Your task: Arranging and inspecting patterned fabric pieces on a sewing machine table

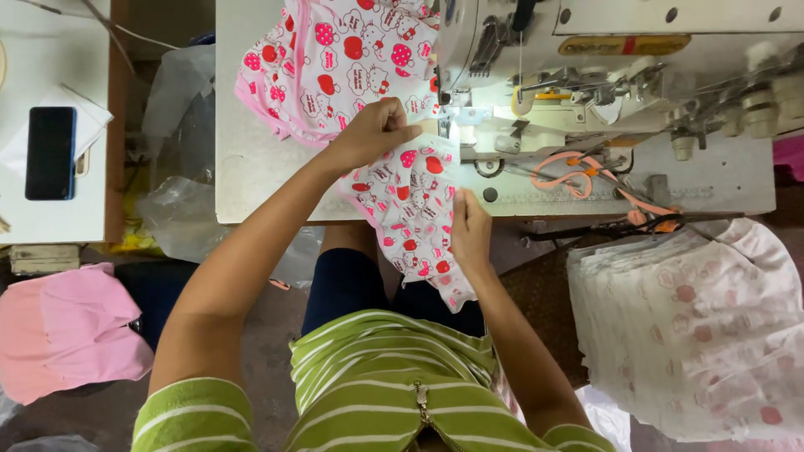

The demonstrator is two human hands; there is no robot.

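Observation:
A white cloth printed with red and pink apples lies across the sewing table and hangs over its front edge onto my lap. My left hand presses on the cloth just left of the needle of the white sewing machine, fingers curled. My right hand pinches the cloth's right edge at the table's front edge. More of the same printed cloth is bunched behind the left hand.
A stack of pale printed cloth pieces lies at my right. Orange-handled scissors rest below the machine head. A dark phone lies on a table at left; pink cloth sits below it. Clear plastic bags stand between tables.

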